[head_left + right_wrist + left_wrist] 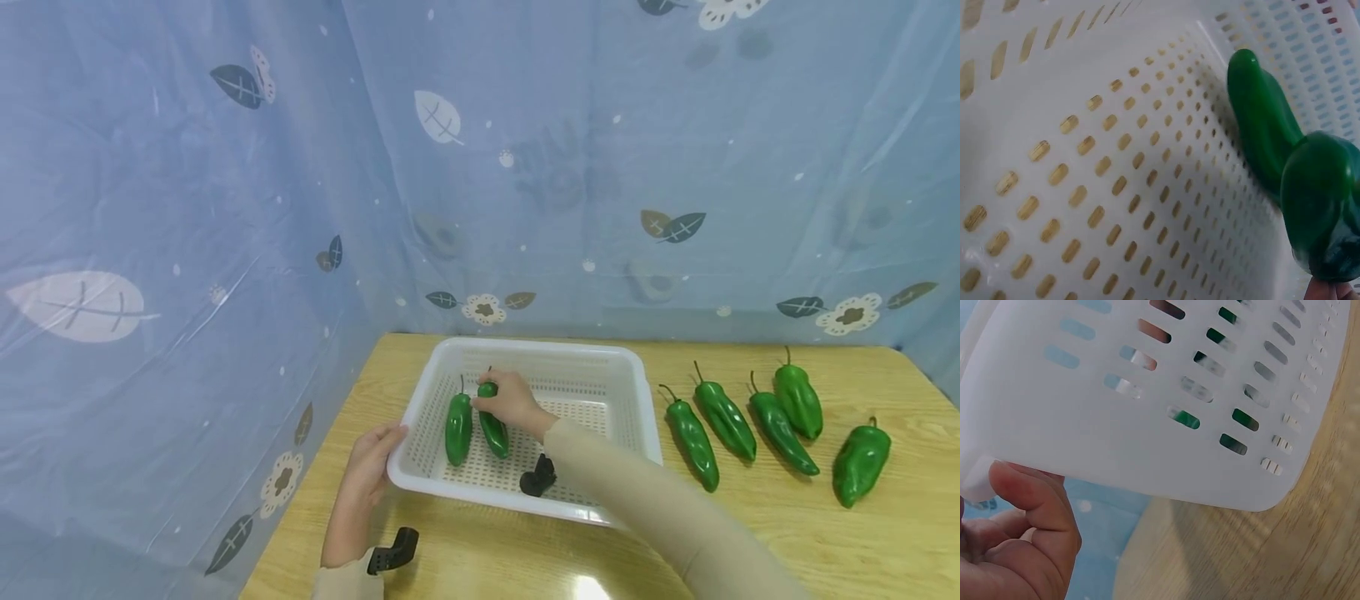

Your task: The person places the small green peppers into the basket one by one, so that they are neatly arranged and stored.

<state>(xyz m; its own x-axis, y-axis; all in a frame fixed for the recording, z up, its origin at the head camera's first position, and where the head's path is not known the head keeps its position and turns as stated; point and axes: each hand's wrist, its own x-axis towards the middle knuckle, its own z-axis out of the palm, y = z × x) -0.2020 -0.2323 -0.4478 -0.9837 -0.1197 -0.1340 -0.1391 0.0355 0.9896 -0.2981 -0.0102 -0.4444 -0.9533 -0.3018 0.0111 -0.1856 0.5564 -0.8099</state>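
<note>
Blue leaf-print curtains (555,233) stand behind a wood-grain table (465,558). Right arm extends over the white perforated basket (1104,437); right hand (512,402) pinches the held pepper (495,435) near its stem end, inside the basket, beside another green pepper (458,432). Left hand (371,457) grips the basket's left rim. Five loose peppers (780,429) lie right of it.

Basket (555,367) set on table (525,558)
Two peppers (458,429) are contained at its left; five others (724,421) are spread at right; a curtain (600,167) is hung behind.
</note>
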